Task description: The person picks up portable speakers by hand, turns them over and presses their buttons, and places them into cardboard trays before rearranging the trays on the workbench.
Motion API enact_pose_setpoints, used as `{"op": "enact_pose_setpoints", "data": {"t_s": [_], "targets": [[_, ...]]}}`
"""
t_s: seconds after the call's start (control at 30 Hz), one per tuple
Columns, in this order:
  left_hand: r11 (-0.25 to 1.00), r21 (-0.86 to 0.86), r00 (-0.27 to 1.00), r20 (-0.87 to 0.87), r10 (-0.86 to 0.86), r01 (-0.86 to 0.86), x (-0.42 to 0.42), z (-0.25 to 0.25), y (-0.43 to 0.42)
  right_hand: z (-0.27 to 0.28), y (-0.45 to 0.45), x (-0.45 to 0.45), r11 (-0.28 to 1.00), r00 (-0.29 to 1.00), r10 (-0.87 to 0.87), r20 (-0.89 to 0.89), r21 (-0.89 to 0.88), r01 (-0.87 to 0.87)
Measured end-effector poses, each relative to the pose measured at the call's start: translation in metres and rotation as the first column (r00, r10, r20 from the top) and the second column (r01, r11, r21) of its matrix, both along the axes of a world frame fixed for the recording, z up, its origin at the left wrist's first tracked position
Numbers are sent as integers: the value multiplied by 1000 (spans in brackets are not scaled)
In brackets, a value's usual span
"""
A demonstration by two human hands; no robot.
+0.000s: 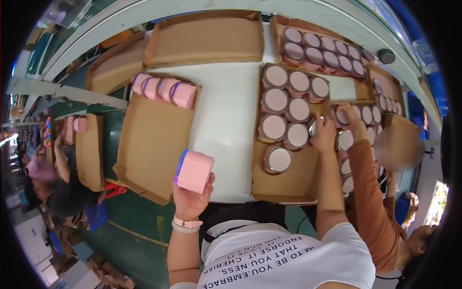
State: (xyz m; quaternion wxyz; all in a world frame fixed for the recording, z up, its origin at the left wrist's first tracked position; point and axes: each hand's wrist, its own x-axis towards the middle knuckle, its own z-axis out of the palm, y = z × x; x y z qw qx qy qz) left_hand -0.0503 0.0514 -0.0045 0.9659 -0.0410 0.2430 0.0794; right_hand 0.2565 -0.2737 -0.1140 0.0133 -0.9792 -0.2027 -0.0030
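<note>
My left hand [191,200] is closed around a pink plastic casing [196,172] with a purple edge, held up over the front of the table. At the right, my right hand [324,134] grips a round-topped pink unit [313,127], its rim shiny and partly hidden by the fingers. This unit is at the right side of a cardboard tray [288,187] holding several similar units with pale round tops. One such unit [278,160] sits apart, nearer me. At left, a second cardboard tray [151,130] has a row of pink casings [163,90] along its far end.
Close by my right hand, a co-worker's hand [355,123] reaches into another tray of round-topped units. Further trays [204,38] line the back below a metal frame [159,19]. Another person [65,188] works at the far left. White tabletop [224,111] shows between the trays.
</note>
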Motion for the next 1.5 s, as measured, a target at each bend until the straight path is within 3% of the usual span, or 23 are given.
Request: {"op": "enact_pose_setpoints", "data": {"t_s": [0.1, 0.2, 0.27, 0.33, 0.37, 0.4, 0.43, 0.47, 0.6, 0.67, 0.73, 0.93, 1.0, 1.03, 1.07, 1.13, 1.17, 1.2, 1.23, 1.27, 1.33, 1.4, 1.5], "targets": [[999, -54, 1000, -12, -2, 1, -8, 2, -1, 6, 16, 27, 981, 980, 172, 103, 71, -180], [997, 65, 997, -58, 51, -47, -10, 7, -4, 21, 43, 19, 998, 960, 18, 280, -61, -1], [953, 301, 993, -119, -4, 39, -11, 10, -6, 47, 78, -7, 935, 982, 85, 170, 328, -138], [951, 309, 988, -155, 23, 26, -5, 10, -12, 69, 116, -65, 679, 912, 409, 27, 658, -324], [788, 609, 972, -227, 67, 88, 3, 10, -18, 106, 141, -99, 576, 748, 538, -389, 817, 10], [531, 832, 953, -273, 134, 163, 11, 9, -21, 83, 143, -129, 595, 743, 614, -265, 774, -215], [325, 923, 955, -262, 138, 206, 15, 5, -19, 86, 155, -156, 464, 557, 690, -461, 873, 148], [243, 955, 966, -210, 150, 170, 21, 5, -22, 90, 169, -178, 341, 305, 784, -541, 785, 517], [-283, 909, 946, -260, 192, 307, 14, -9, -17, 90, 204, -206, 288, 517, 695, -499, 853, 436], [-279, 907, 948, -283, 149, 315, 8, -4, -13, 107, 209, -199, 59, 157, 721, -675, 286, 956], [-427, 876, 964, -263, -32, 225, 5, 3, -3, 100, 210, -200, -5, 174, 737, -654, 252, 968], [-317, 943, 939, -199, -282, 105, 4, 4, 57, 99, 218, -213, 145, 360, 614, -702, 549, 823], [-132, 981, 817, -193, -543, 144, 21, 1, 96, 89, 220, -216, 315, 547, 514, -661, 739, 596], [-260, 963, 879, -188, -438, 77, 31, -12, 118, 80, 217, -218, 414, 713, 450, -537, 833, 366], [-391, 920, 929, -165, -332, 23, 45, -30, 144, 82, 216, -225, 421, 720, 427, -547, 825, 377], [-592, 787, 984, -158, 83, 176, 90, -68, 207, 91, 214, -238, 538, 823, 327, -464, 808, 241], [-531, 778, 935, -208, 286, 335, 113, -104, 246, 92, 208, -244, 569, 843, 275, -462, 785, 245], [-710, 456, 818, -74, 571, 537, 131, -105, 276, 91, 202, -248, 573, 853, 253, -457, 781, 249], [-556, 499, 709, -189, 679, 665, 145, -109, 305, 89, 196, -253, 566, 872, 198, -448, 778, 272], [-554, 432, 621, -20, 783, 712, 160, -149, 344, 89, 190, -258, 557, 885, 143, -443, 775, 298], [-401, 436, 522, -200, 829, 805, 175, -152, 371, 94, 184, -267, 575, 874, 26, -486, 722, 384], [-573, 538, 768, -259, 585, 618, 171, -170, 403, 92, 178, -274, 509, 840, -84, -536, 702, 499], [-690, 477, 830, -191, 524, 545, 158, -169, 403, 90, 177, -279, 602, 883, -91, -461, 681, 418]]}}
